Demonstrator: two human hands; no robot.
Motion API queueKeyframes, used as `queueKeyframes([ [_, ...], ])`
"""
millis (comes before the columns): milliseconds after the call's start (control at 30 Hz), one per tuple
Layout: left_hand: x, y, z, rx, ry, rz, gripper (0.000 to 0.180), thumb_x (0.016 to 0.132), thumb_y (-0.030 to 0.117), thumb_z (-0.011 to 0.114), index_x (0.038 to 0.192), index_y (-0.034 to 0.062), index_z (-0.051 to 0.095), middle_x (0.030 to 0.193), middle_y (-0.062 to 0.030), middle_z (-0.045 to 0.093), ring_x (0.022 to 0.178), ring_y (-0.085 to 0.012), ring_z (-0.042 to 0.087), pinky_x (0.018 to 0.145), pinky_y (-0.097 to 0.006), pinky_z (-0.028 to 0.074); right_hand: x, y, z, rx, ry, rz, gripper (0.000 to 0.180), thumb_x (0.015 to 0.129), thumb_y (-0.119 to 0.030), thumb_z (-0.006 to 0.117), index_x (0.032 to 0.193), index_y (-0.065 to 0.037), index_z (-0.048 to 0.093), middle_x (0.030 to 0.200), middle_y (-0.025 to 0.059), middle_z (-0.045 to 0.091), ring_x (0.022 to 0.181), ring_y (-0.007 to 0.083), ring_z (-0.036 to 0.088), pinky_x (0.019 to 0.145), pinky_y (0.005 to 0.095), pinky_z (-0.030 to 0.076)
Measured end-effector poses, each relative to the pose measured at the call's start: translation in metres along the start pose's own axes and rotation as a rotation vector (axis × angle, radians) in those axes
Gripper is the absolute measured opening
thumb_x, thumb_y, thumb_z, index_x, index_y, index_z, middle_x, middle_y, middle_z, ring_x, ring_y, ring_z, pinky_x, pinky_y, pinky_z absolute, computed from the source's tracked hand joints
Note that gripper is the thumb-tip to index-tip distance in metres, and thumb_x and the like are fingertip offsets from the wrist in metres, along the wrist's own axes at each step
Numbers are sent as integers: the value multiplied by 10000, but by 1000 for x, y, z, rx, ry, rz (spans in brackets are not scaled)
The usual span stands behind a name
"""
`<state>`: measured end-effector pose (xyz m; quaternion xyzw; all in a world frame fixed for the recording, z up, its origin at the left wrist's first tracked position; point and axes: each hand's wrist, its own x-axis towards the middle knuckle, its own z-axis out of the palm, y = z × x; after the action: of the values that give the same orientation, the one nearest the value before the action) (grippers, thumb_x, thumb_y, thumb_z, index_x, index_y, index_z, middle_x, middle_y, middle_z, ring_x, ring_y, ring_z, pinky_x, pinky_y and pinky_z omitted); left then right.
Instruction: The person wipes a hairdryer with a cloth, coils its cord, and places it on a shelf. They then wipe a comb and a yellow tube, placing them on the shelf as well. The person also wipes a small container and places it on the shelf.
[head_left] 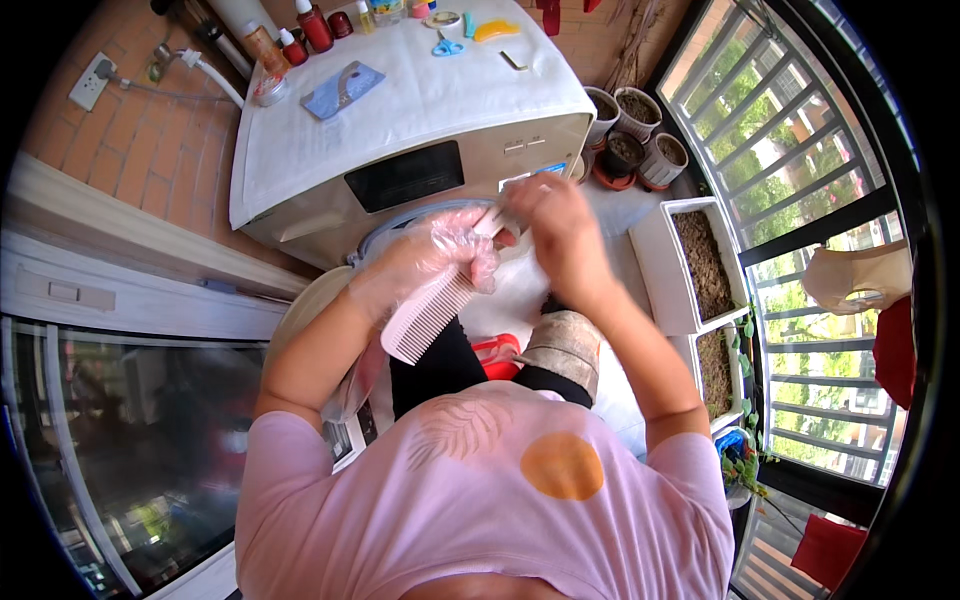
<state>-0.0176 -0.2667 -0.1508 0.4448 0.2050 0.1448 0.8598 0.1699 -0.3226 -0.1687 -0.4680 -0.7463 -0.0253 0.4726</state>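
A pale pink comb (pixel 432 312) slants across the middle, its teeth toward the lower right. My left hand (pixel 450 250), in a clear plastic glove, is closed around the comb's upper part. Bare and slightly blurred, my right hand (pixel 558 225) is just right of the comb's top end, with its fingers curled in. Whatever is between those fingers, if anything, cannot be made out.
Ahead stands a washing machine (pixel 300 215) under a white cover, bearing bottles, blue scissors (pixel 447 46), a yellow comb-like piece (pixel 496 30) and a blue patterned sheet (pixel 342 90). Flowerpots (pixel 622 155) and long white planters (pixel 660 265) line the right, beside barred windows.
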Motion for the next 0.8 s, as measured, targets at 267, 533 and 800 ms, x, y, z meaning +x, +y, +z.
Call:
queueKeyframes([
  [267, -1, -7, 8, 310, -16, 115, 290, 895, 153, 501, 1145, 12, 458, 874, -17, 506, 676, -47, 463, 658, -204, 426, -5, 18, -22, 986, 116, 924, 211, 804, -84, 641, 998, -14, 597, 868, -16, 596, 787, 41, 513, 701, 206, 428],
  [533, 2, -26, 0, 922, 657, 806, 129, 889, 127, 537, 933, 9, 568, 842, -58, 589, 756, -151, 560, 707, -268, 466, -25, -17, -29, 217, 205, 386, 221, 696, 24, 667, 895, -4, 577, 825, 100, 585, 747, 199, 569, 681, 284, 454],
  [800, 6, -29, 38, -398, 86, 248, 357, 938, 232, 428, 1239, 40, 409, 1101, -113, 538, 929, -167, 549, 852, -301, 450, -34, -41, -8, 84, 54, -57, 434, 498, 92, 574, 923, 6, 595, 911, 131, 517, 838, 304, 540, 706, 383, 474],
])
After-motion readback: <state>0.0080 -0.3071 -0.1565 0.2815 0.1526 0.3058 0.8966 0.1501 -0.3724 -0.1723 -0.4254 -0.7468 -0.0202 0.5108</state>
